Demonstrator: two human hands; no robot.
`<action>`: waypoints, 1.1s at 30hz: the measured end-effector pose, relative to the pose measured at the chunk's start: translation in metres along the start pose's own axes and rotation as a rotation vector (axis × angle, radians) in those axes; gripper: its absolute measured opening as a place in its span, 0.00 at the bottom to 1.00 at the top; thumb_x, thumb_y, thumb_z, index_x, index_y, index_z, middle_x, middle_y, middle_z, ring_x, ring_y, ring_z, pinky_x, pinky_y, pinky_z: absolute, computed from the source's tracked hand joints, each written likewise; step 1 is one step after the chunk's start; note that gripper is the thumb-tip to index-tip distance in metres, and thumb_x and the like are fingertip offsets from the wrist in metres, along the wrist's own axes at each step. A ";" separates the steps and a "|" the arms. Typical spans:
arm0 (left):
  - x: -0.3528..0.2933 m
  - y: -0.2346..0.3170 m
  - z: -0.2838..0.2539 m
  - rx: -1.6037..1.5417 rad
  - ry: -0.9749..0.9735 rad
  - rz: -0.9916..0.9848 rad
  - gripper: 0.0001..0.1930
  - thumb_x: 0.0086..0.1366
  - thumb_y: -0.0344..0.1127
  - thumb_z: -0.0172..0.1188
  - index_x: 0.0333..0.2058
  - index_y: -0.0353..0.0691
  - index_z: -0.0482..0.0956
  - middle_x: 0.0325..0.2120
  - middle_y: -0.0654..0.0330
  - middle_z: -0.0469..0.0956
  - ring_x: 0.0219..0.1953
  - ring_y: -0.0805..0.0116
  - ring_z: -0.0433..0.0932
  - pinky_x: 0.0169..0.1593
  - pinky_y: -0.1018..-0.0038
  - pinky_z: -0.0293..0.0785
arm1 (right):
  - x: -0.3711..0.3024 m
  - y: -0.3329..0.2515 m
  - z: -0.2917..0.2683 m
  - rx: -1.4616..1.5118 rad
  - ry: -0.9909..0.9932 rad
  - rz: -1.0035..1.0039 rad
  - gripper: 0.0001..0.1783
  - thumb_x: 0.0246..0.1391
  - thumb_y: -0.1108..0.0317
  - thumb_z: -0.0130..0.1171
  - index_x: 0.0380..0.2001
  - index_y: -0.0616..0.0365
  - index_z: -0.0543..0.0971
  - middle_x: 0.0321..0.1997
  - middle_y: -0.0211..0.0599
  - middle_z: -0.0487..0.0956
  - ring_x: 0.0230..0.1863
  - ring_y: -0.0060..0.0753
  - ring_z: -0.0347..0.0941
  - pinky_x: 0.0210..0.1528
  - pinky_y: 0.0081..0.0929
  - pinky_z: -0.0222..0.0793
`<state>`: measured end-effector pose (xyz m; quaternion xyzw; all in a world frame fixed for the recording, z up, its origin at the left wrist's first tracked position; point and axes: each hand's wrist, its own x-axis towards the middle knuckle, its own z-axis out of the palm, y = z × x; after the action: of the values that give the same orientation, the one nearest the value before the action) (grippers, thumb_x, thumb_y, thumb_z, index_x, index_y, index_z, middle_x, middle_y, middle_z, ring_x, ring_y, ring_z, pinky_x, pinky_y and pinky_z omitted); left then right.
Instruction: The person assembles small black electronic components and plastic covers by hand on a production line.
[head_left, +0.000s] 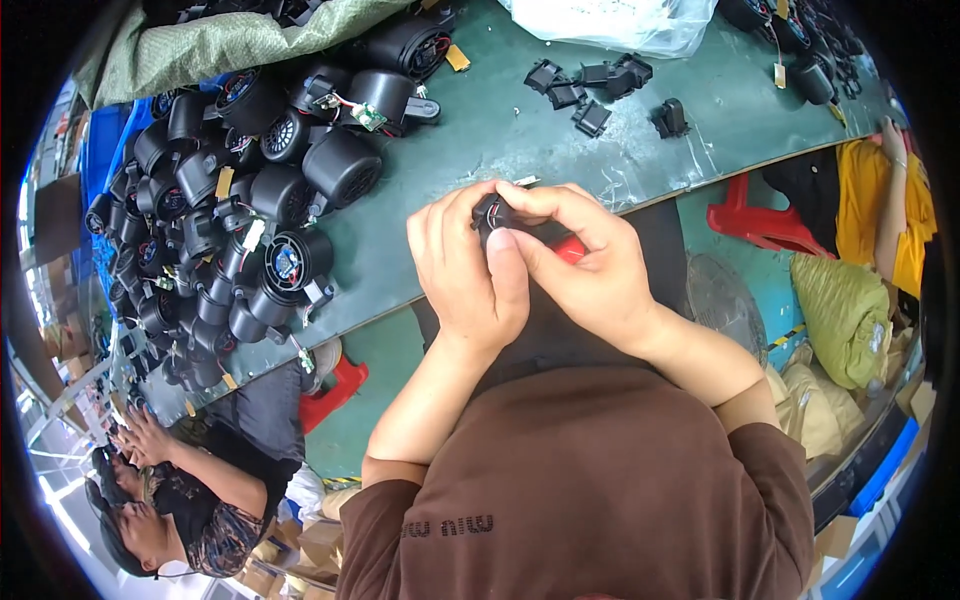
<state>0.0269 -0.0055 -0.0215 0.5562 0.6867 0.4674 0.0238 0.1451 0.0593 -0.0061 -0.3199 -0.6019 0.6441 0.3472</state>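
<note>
Between my two hands, just off the near edge of the green table, is a small black plastic part (489, 214) with thin wires at its middle. My left hand (462, 265) wraps its fingers around the part's left side, thumb against it. From the other side my right hand (580, 245) pinches it between thumb and forefinger. The fingers cover much of the part, so its full shape is hidden. Further back on the table lie several small black plastic clips (592, 85), and a single black clip (671, 118) sits apart to their right.
A large heap of black cylindrical fan housings (285, 190) with wires and small circuit boards covers the table's left. A green woven sack (240, 50) and a clear plastic bag (620, 25) lie at the back. Co-workers sit at left (210, 480) and right (880, 200).
</note>
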 end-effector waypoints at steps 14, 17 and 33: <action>0.005 -0.008 0.001 -0.036 -0.008 0.040 0.20 0.58 0.40 0.62 0.46 0.35 0.73 0.39 0.50 0.76 0.42 0.50 0.74 0.48 0.60 0.68 | 0.000 0.006 -0.011 -0.110 -0.045 -0.123 0.17 0.53 0.80 0.61 0.48 0.62 0.80 0.39 0.38 0.80 0.42 0.34 0.75 0.46 0.27 0.71; -0.001 -0.016 0.000 -0.068 -0.016 0.058 0.17 0.55 0.32 0.64 0.42 0.36 0.72 0.38 0.49 0.76 0.39 0.51 0.75 0.45 0.61 0.70 | 0.001 -0.006 -0.017 -0.071 -0.116 -0.095 0.14 0.58 0.78 0.58 0.47 0.62 0.80 0.38 0.36 0.79 0.38 0.24 0.74 0.41 0.21 0.71; 0.016 0.002 -0.016 0.061 -0.209 0.097 0.14 0.53 0.33 0.68 0.38 0.38 0.79 0.38 0.55 0.80 0.39 0.54 0.76 0.45 0.64 0.70 | 0.192 0.000 -0.134 -1.170 0.094 -0.150 0.07 0.51 0.66 0.61 0.30 0.56 0.83 0.38 0.45 0.79 0.44 0.51 0.77 0.49 0.42 0.73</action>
<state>0.0129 -0.0027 -0.0031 0.6348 0.6668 0.3864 0.0556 0.1498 0.2928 -0.0147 -0.4430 -0.8620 0.1639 0.1842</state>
